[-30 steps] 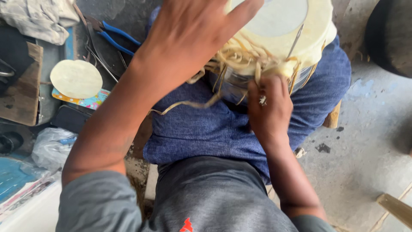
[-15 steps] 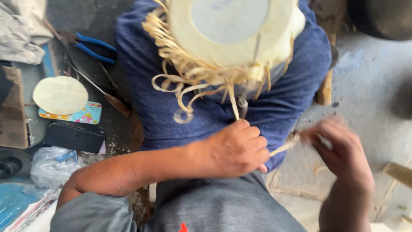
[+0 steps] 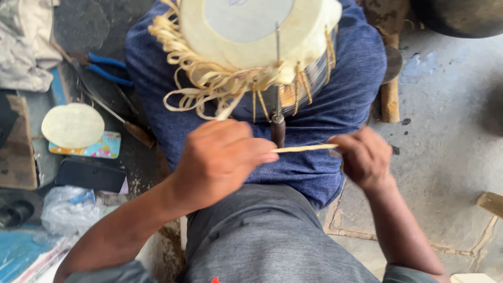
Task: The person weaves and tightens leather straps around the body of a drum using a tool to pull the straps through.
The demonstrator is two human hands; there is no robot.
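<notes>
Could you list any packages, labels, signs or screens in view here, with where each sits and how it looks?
Colourful card: flat rectangle on the floor at left, turquoise, yellow and pink, partly under a pale round disc.
Dark flat case: black rectangle just below the card; whether it has a screen cannot be told.
Clear plastic bag: crumpled, lower left.

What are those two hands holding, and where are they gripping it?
A pale lacing strip, stretched between the hands. The left hand pinches one end, the right hand the other. It runs just below the drum resting on the lap.
</notes>
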